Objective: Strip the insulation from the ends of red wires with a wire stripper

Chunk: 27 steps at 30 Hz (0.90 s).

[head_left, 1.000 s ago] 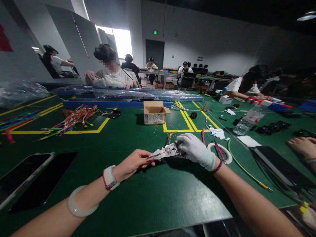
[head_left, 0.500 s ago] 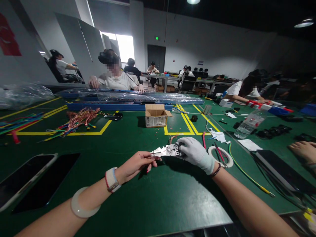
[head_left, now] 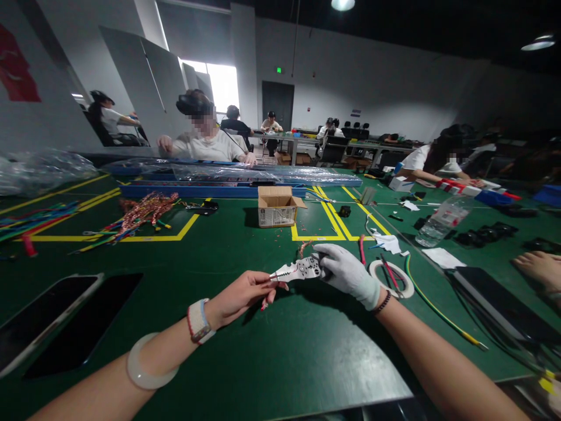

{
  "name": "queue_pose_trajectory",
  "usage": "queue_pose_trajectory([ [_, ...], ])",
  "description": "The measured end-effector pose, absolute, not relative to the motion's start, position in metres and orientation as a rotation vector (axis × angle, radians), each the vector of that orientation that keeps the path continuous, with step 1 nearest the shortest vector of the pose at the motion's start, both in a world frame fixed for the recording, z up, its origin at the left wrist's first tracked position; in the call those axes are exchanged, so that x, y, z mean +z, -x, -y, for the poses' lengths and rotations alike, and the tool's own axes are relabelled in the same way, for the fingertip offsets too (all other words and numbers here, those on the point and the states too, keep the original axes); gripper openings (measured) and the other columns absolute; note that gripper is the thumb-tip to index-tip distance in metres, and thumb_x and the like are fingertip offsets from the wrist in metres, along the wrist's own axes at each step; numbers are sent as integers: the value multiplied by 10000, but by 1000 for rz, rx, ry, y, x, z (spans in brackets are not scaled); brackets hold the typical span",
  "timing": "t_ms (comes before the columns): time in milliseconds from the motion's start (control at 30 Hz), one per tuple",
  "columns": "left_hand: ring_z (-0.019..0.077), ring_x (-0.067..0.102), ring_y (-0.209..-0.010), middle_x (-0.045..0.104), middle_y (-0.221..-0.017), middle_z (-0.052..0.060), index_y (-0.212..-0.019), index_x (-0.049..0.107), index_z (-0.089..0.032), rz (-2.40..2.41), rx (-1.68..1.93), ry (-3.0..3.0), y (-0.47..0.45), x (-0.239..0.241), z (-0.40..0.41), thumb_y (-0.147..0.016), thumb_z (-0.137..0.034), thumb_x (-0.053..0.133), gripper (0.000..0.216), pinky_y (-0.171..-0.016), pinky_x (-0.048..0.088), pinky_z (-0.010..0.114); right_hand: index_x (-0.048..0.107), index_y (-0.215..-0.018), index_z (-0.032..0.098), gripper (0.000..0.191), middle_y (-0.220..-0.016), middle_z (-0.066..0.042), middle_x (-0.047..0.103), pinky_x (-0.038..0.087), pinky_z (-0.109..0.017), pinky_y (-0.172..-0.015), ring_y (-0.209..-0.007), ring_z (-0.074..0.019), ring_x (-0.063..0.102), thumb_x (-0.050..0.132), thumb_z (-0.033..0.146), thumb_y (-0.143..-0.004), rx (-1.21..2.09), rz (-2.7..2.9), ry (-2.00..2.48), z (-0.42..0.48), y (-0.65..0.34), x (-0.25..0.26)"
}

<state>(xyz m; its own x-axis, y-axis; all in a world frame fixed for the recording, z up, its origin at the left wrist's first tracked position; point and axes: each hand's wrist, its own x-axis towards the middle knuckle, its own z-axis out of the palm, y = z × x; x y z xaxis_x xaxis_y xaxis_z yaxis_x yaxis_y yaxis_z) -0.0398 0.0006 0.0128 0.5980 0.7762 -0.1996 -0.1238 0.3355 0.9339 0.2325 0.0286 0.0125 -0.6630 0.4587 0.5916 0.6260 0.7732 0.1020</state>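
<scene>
A pair of silver wire strippers (head_left: 298,269) is held between both hands over the green table, its nose towards the left. My right hand (head_left: 348,272), in a white glove, is closed around the handle end, which it mostly hides. My bare left hand (head_left: 248,293) pinches at the nose tip with thumb and fingers; whether a thin wire is also there is too small to tell. Just behind the strippers lies a small tuft of copper strands (head_left: 304,248). To the right of the glove are a red cable piece (head_left: 362,250) and a white tape roll (head_left: 409,286).
An open cardboard box (head_left: 277,215) stands ahead. A copper wire heap (head_left: 146,216) and coloured cables (head_left: 39,221) lie left, behind two phones (head_left: 83,327). A green-yellow cable (head_left: 438,310), a bottle (head_left: 442,221) and a black device (head_left: 508,304) are right. Co-workers sit around.
The wire strippers have turned a little in my hands, and their nose has shifted slightly right. Both hands keep their grip. The person opposite has moved a hand slightly.
</scene>
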Motion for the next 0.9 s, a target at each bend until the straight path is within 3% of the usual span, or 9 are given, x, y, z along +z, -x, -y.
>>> queue_pose_trajectory([
  [133,72,493,-523,604,-606,9,-843,717,-90,-712,676,-1095,40,11,-1,-716,-320,763,267,-475,373,179,624,-741,165,68,-1114,-134,617,522,-404,-869,-1034,-234,578,561,138,-743,-383,2355,815,-28,-231,13],
  [233,71,477,-508,593,-587,2,-888,720,-93,-706,702,-1103,40,10,-1,-717,-318,758,286,-459,351,179,610,-696,180,61,-1012,-88,643,482,-448,-923,-972,-216,591,569,145,-724,-363,2347,879,-30,-230,14],
  [333,67,461,-498,583,-576,-4,-907,717,-92,-731,700,-1123,40,11,-1,-720,-299,749,281,-452,326,178,597,-671,178,86,-912,-70,641,514,-380,-822,-844,-180,589,546,131,-721,-327,2316,919,-31,-231,12],
  [600,61,441,-512,582,-606,-2,-904,715,-94,-766,675,-1114,42,8,-2,-725,-291,750,269,-458,305,175,607,-673,180,75,-951,-76,590,499,-259,-652,-779,-155,570,559,123,-676,-190,2276,1031,-26,-229,9],
  [700,63,439,-517,576,-613,-3,-933,714,-91,-774,672,-1111,42,9,-2,-735,-290,740,282,-457,308,175,626,-675,171,91,-923,-87,585,506,-299,-711,-814,-176,567,552,121,-688,-181,2292,959,-26,-228,11],
  [900,66,437,-523,566,-621,-7,-944,711,-92,-794,657,-1146,41,14,-1,-734,-298,731,295,-471,324,180,665,-839,176,181,-1063,-107,626,505,-398,-846,-981,-225,569,552,108,-714,-265,2328,851,-31,-229,9],
])
